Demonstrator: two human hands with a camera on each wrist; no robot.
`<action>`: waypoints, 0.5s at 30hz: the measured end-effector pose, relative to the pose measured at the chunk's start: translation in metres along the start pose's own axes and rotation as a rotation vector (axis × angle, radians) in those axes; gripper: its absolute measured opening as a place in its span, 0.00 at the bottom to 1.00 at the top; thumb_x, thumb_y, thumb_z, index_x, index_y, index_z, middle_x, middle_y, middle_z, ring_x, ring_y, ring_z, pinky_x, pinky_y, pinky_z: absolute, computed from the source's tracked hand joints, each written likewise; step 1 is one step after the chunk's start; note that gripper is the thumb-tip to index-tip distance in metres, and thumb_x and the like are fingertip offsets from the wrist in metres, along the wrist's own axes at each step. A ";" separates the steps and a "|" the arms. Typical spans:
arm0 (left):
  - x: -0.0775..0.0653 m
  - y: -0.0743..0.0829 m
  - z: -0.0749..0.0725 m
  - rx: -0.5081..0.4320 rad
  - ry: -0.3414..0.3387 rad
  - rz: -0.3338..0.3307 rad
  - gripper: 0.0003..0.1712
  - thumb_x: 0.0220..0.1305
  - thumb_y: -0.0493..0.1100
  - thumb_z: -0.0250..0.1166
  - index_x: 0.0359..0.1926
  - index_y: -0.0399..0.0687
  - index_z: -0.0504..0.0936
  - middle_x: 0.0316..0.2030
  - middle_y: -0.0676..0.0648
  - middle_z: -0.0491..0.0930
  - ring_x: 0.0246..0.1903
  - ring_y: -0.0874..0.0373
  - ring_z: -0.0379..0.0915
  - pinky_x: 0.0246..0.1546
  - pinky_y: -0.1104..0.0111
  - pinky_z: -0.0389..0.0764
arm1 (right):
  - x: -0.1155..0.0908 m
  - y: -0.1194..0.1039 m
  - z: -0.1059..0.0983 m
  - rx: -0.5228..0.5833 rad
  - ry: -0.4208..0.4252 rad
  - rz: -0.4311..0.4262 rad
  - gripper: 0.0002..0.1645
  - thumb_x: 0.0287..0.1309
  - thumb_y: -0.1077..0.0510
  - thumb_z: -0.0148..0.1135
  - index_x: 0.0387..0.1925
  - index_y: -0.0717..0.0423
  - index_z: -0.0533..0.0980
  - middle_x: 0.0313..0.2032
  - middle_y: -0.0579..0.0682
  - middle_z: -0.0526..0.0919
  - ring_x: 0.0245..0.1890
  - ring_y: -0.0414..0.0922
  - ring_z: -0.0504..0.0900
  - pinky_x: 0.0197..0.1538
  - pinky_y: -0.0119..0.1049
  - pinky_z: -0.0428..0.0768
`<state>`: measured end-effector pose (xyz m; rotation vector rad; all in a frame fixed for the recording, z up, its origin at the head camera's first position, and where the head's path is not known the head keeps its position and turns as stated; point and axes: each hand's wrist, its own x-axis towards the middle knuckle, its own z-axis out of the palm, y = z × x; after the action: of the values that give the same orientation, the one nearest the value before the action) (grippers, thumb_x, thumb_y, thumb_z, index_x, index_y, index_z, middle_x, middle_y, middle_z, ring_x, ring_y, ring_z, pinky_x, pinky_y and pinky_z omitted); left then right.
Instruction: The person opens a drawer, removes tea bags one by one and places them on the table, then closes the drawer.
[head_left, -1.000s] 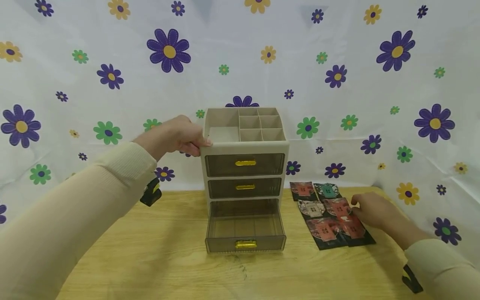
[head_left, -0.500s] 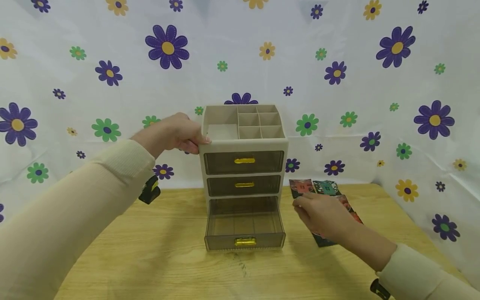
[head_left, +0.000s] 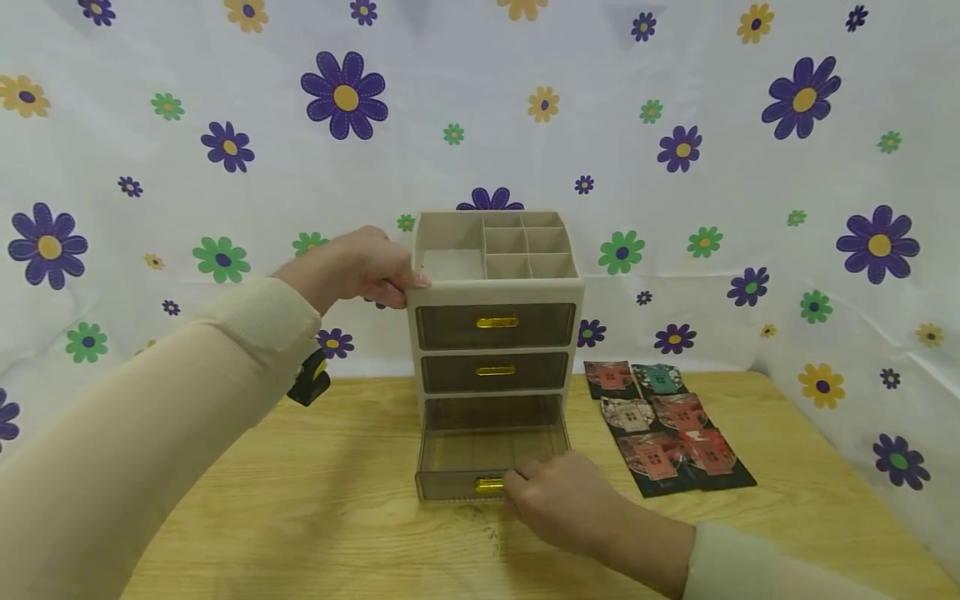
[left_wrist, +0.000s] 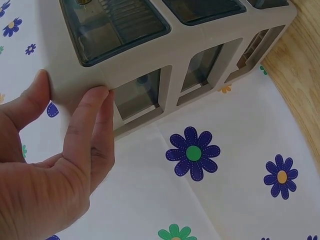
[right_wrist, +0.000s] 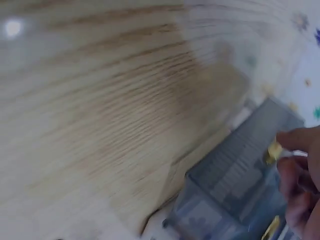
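Observation:
A beige desktop drawer organizer stands upright on the table, its lowest smoky clear drawer pulled out. No contents show in that drawer. My left hand grips the organizer's upper left corner, thumb on the top edge and fingers against the side wall; the left wrist view shows the fingertips at the side frame. At the open drawer's front, my right hand pinches the gold handle and covers its right part. In the blurred right wrist view, thumb and finger of the right hand close around the handle.
Several flat dark packets with red, green and cream labels lie on the wooden table right of the organizer. The two upper drawers are closed. A white flowered cloth hangs behind.
My right hand has moved from the packets leftward and down to the open drawer's handle, uncovering the packets. The left hand keeps its grip on the organizer; the drawer stays out.

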<state>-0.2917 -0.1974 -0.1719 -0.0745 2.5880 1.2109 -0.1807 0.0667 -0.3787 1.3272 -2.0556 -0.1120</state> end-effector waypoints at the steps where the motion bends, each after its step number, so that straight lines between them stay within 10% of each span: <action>1: 0.000 0.000 0.000 0.000 -0.001 0.002 0.22 0.69 0.39 0.64 0.58 0.30 0.72 0.43 0.38 0.76 0.26 0.58 0.73 0.31 0.74 0.84 | 0.003 -0.003 0.002 -0.051 -0.006 -0.014 0.16 0.52 0.59 0.69 0.17 0.47 0.71 0.15 0.40 0.71 0.13 0.32 0.54 0.14 0.24 0.47; 8: -0.003 0.000 0.000 -0.019 -0.014 0.013 0.22 0.69 0.38 0.63 0.59 0.30 0.72 0.41 0.38 0.76 0.26 0.59 0.72 0.29 0.75 0.83 | 0.019 -0.017 0.014 -0.289 -0.001 -0.153 0.25 0.61 0.70 0.36 0.13 0.45 0.58 0.13 0.39 0.54 0.19 0.38 0.39 0.21 0.31 0.38; 15: -0.003 0.001 0.002 -0.015 -0.021 0.016 0.22 0.69 0.39 0.63 0.58 0.30 0.72 0.42 0.38 0.76 0.26 0.59 0.72 0.29 0.75 0.83 | 0.017 -0.017 0.023 -0.289 -0.010 -0.165 0.24 0.61 0.70 0.32 0.14 0.46 0.58 0.13 0.39 0.57 0.16 0.36 0.42 0.19 0.30 0.39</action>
<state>-0.2891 -0.1953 -0.1713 -0.0444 2.5670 1.2300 -0.1850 0.0377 -0.3950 1.3114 -1.8520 -0.4712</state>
